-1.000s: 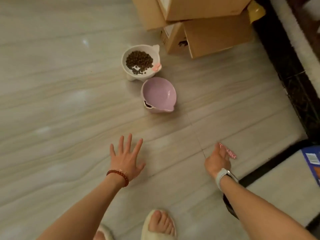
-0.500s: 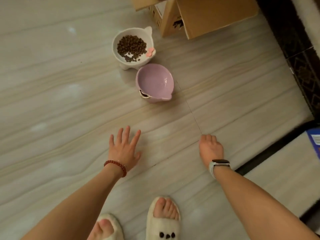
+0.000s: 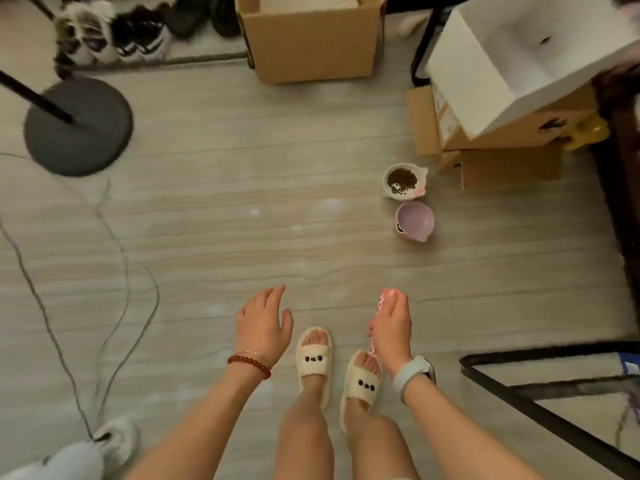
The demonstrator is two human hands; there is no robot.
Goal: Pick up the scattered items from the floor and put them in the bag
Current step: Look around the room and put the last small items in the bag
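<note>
The right hand (image 3: 391, 327) is gripping a slim pink patterned item (image 3: 378, 308), fingers clamped round it, above the floor (image 3: 242, 220). The left hand (image 3: 263, 323) is hanging open, empty. No bag showing; she should keep hold firmly while locating it.

Floor (image 3: 242, 209): pale grey-beige with wavy wood-grain streaks.
Lamp base (image 3: 79, 128), far left: dark grey, with black pole.
Boxes (image 3: 311, 39), far centre and right: plain brown cardboard.
Open box (image 3: 491, 74), far right: white.
Kibble bowl (image 3: 404, 181): white with pink trim, holding dark brown pellets.
Second bowl (image 3: 414, 221): lilac pink.
Slippers (image 3: 315, 362): cream, each with three black dots.
Bracelet (image 3: 250, 362), left wrist: dark red beads.
Watch (image 3: 414, 374), right wrist: light grey band.
Item (image 3: 380, 303) in right hand (image 3: 391, 327): pink with a white speckled pattern.
Cables (image 3: 114, 289), left: dark grey.
Frame (image 3: 540, 403), near right: black.
</note>
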